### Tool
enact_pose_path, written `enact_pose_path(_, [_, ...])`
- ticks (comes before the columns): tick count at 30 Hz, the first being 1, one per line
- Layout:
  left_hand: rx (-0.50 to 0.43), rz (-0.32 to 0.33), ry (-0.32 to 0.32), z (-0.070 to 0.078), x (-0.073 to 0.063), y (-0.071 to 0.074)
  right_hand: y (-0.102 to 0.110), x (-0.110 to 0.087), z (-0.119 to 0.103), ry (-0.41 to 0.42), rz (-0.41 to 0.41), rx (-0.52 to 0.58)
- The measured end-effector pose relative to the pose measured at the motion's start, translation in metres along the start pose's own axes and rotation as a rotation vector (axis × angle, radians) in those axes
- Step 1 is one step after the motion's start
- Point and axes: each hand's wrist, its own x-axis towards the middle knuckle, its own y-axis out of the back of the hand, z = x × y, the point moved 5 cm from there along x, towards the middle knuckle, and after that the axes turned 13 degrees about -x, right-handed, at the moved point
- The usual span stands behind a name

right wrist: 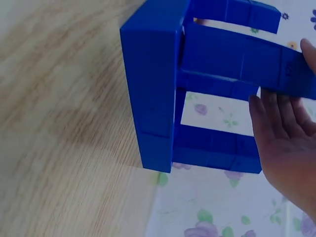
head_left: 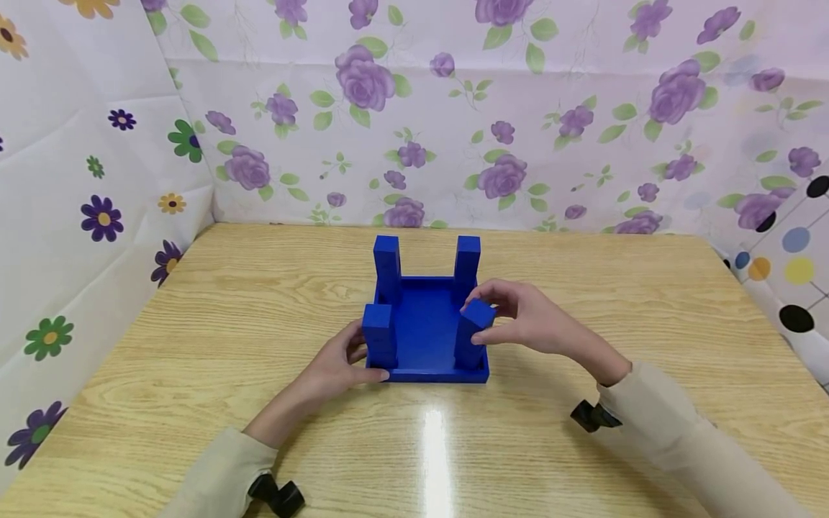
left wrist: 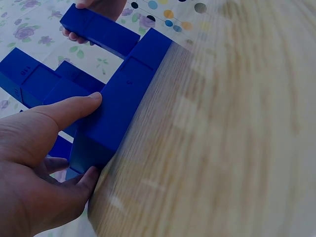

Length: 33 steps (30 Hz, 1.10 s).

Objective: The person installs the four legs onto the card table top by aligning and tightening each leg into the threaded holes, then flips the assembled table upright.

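Observation:
A shallow blue tray (head_left: 424, 331) lies on the table with a square blue post standing at each corner. My left hand (head_left: 333, 367) grips its near left corner, thumb on the front wall (left wrist: 123, 89) and fingers curled at the side, beside the near left post (head_left: 380, 338). My right hand (head_left: 534, 324) holds the near right post (head_left: 470, 338) near its top between thumb and fingers. That post is turned askew to the tray's edges, its foot inside the corner. In the right wrist view the fingers lie along the held post (right wrist: 232, 59).
Two more blue posts rise at the back, one on the far left corner (head_left: 387, 266) and one on the far right (head_left: 467, 262). The wooden table (head_left: 583, 273) meets a flowered cloth (head_left: 414, 108) behind it. Black straps hang at both sleeves.

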Motion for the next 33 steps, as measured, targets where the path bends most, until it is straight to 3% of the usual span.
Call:
enact_pose_path(9, [-0.002,0.004,-0.004,0.000,-0.001,0.001,-0.004,-0.006,-0.010,-0.047,0.150,-0.208])
enact_pose_path(16, [-0.003,-0.002,-0.014,0.000,-0.001,0.001,-0.008,-0.009,-0.020,-0.026,0.269,-0.312])
enact_pose_path(21, [-0.010,-0.011,-0.018,0.000,0.000,0.000,-0.010,-0.010,-0.025,-0.024,0.306,-0.344])
enact_pose_path(28, [-0.024,-0.012,-0.016,0.000,-0.001,0.001,-0.011,-0.008,-0.027,-0.008,0.254,-0.346])
enact_pose_path(33, [-0.024,-0.012,-0.010,0.000,0.000,0.000,-0.009,-0.005,-0.021,-0.010,0.106,-0.252])
